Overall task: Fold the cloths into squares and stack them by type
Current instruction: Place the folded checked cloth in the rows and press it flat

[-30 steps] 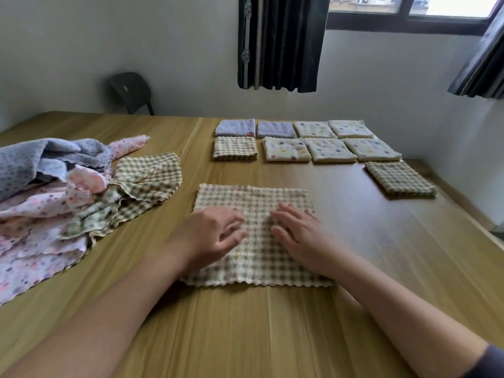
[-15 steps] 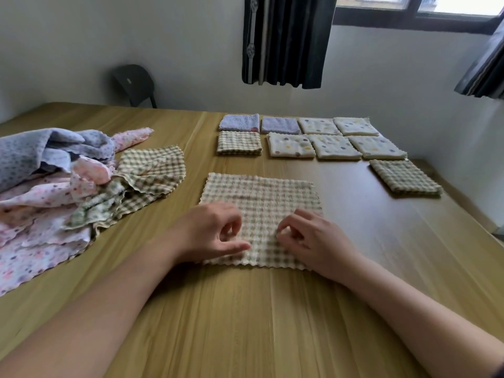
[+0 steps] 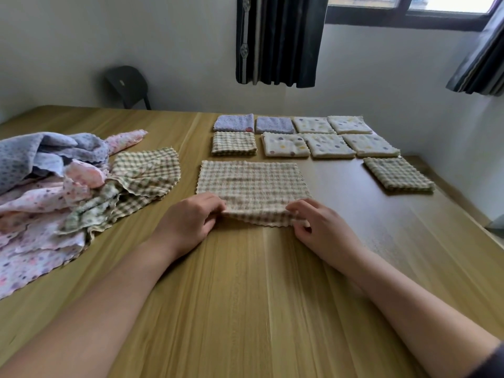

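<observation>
A beige checked cloth [image 3: 252, 184] lies spread on the wooden table [image 3: 259, 296] in front of me. My left hand [image 3: 188, 222] pinches its near edge at the left, and my right hand [image 3: 319, 227] pinches the same edge at the right; that edge is lifted slightly off the table. Folded squares lie beyond: two lilac ones [image 3: 274, 124], several cream dotted ones [image 3: 327, 144], a checked one [image 3: 234, 143] behind the spread cloth and another checked one [image 3: 398, 174] at the right.
A heap of unfolded cloths [image 3: 54, 192], pink dotted, lilac and checked, covers the table's left side. A dark chair [image 3: 126, 85] stands behind the far left edge. A wall runs along the table's right side, under dark curtains [image 3: 278, 39].
Both hands slid back from pressing the cloth's middle to its near edge and pinched it. The edge now rises off the table.
</observation>
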{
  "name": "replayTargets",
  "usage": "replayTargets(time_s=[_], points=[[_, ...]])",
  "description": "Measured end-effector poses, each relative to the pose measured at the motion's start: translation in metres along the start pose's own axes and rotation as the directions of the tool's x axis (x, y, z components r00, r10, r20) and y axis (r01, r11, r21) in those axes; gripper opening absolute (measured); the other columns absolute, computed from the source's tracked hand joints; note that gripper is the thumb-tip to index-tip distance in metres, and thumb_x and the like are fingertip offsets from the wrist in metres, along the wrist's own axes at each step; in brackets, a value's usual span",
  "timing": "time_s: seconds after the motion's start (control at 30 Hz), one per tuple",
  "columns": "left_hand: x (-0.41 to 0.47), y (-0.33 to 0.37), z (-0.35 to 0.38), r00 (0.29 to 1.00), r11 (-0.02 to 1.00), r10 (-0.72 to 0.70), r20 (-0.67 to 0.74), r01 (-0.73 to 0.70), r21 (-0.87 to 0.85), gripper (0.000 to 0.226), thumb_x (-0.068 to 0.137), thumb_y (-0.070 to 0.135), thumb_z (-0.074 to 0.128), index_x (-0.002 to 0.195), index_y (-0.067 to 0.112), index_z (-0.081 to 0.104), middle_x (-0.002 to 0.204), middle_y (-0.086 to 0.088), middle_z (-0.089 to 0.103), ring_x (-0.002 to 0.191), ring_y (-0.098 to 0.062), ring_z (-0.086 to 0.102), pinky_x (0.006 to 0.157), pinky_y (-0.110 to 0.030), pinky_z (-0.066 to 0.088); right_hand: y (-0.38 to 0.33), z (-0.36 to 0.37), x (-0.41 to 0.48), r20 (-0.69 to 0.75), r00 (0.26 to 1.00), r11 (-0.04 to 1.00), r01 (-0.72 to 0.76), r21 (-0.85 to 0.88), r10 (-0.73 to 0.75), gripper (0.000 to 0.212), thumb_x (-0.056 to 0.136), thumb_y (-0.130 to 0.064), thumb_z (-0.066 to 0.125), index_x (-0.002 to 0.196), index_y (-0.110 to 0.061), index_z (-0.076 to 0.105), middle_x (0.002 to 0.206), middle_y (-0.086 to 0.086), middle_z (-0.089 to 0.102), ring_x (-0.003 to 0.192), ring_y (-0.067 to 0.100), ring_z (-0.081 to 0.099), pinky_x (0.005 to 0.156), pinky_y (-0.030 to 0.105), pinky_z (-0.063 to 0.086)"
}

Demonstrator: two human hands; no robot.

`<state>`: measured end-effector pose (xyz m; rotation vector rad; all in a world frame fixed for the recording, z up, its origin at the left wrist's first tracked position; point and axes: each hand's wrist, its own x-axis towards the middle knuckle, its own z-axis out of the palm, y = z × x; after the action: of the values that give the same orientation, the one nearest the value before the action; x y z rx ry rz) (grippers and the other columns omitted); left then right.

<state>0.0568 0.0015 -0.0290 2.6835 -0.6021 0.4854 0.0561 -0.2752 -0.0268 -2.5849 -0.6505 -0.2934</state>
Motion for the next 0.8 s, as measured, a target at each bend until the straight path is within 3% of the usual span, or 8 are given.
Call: replayTargets(time_s=[0.1, 0.2, 0.27, 0.3, 0.43, 0.6, 0.7, 0.8], points=[[0.001, -0.003, 0.000, 0.997, 0.996, -0.054, -0.063, 0.049, -0.075, 0.033, 0.076, -0.013, 0.058, 0.095, 0.012, 0.066, 0.099, 0.001, 0.067, 0.090, -0.017, 0.063, 0.076, -0.029, 0.051, 0.003, 0.000, 0.002, -0.020, 1.000, 0.999, -0.001, 0.052, 0.002, 0.036, 0.087, 0.000, 0.053, 0.119, -0.014, 0.060, 0.120, -0.003, 0.058, 0.103, 0.012, 0.058, 0.083, 0.016, 0.043], [0.000, -0.003, -0.004, 0.968, 0.962, -0.206, -0.144, 0.174, -0.212, 0.024, 0.081, -0.007, 0.060, 0.092, 0.014, 0.066, 0.091, 0.006, 0.066, 0.080, -0.008, 0.058, 0.071, -0.005, 0.038, 0.007, -0.001, 0.003, -0.036, 0.999, 0.996, -0.031, 0.084, 0.034, 0.048, 0.079, 0.012, 0.048, 0.118, -0.012, 0.061, 0.115, -0.006, 0.058, 0.100, 0.008, 0.053, 0.078, 0.003, 0.034], [0.000, -0.002, -0.007, 0.949, 0.935, -0.273, -0.160, 0.222, -0.277, 0.020, 0.083, -0.003, 0.062, 0.092, 0.015, 0.067, 0.086, 0.008, 0.065, 0.073, -0.001, 0.057, 0.067, 0.000, 0.036, 0.011, -0.001, 0.004, -0.054, 0.997, 0.994, -0.041, 0.101, 0.047, 0.050, 0.076, 0.016, 0.045, 0.114, -0.010, 0.063, 0.108, -0.009, 0.056, 0.097, 0.008, 0.053, 0.077, -0.001, 0.034], [-0.001, -0.002, -0.007, 0.942, 0.924, -0.297, -0.159, 0.241, -0.295, 0.019, 0.084, -0.001, 0.062, 0.092, 0.015, 0.067, 0.081, 0.009, 0.064, 0.070, 0.002, 0.056, 0.064, -0.001, 0.036, 0.013, -0.001, 0.004, -0.069, 0.997, 0.994, -0.038, 0.106, 0.046, 0.048, 0.075, 0.017, 0.045, 0.111, -0.009, 0.065, 0.105, -0.008, 0.057, 0.095, 0.010, 0.055, 0.077, 0.001, 0.036], [0.000, -0.002, -0.008, 0.922, 0.905, -0.354, -0.160, 0.294, -0.307, 0.015, 0.085, 0.003, 0.063, 0.092, 0.016, 0.066, 0.067, 0.006, 0.059, 0.056, -0.006, 0.052, 0.052, -0.008, 0.036, 0.020, -0.002, 0.004, -0.169, 0.986, 0.997, 0.013, 0.082, 0.002, 0.027, 0.081, 0.009, 0.058, 0.098, -0.009, 0.069, 0.097, -0.001, 0.066, 0.084, 0.016, 0.063, 0.076, 0.027, 0.052], [-0.001, -0.001, -0.010, 0.919, 0.897, -0.347, -0.188, 0.267, -0.353, 0.009, 0.090, 0.009, 0.058, 0.086, 0.018, 0.061, 0.071, 0.012, 0.059, 0.060, -0.006, 0.054, 0.055, -0.008, 0.037, 0.021, -0.005, 0.003, -0.279, 0.954, 0.967, -0.042, 0.251, 0.113, 0.013, 0.086, -0.006, 0.066, 0.093, -0.017, 0.070, 0.091, -0.007, 0.070, 0.080, 0.000, 0.062, 0.078, 0.007, 0.047], [-0.003, -0.002, -0.011, 0.917, 0.889, -0.339, -0.211, 0.239, -0.391, 0.009, 0.091, 0.011, 0.058, 0.085, 0.017, 0.062, 0.069, 0.006, 0.061, 0.061, -0.014, 0.055, 0.052, -0.012, 0.038, 0.019, -0.008, 0.002, -0.336, 0.933, 0.935, 0.000, 0.355, 0.128, 0.016, 0.086, -0.005, 0.066, 0.087, -0.021, 0.067, 0.090, -0.007, 0.071, 0.085, 0.001, 0.065, 0.081, 0.012, 0.048], [-0.005, -0.001, -0.013, 0.918, 0.894, -0.302, -0.256, 0.180, -0.410, 0.008, 0.092, 0.018, 0.058, 0.085, 0.018, 0.062, 0.070, 0.007, 0.062, 0.067, -0.006, 0.057, 0.054, -0.011, 0.039, 0.015, -0.012, -0.001, -0.321, 0.932, 0.898, -0.010, 0.440, 0.168, 0.026, 0.087, -0.004, 0.064, 0.080, -0.029, 0.063, 0.078, -0.009, 0.067, 0.074, 0.001, 0.062, 0.069, 0.013, 0.048]])
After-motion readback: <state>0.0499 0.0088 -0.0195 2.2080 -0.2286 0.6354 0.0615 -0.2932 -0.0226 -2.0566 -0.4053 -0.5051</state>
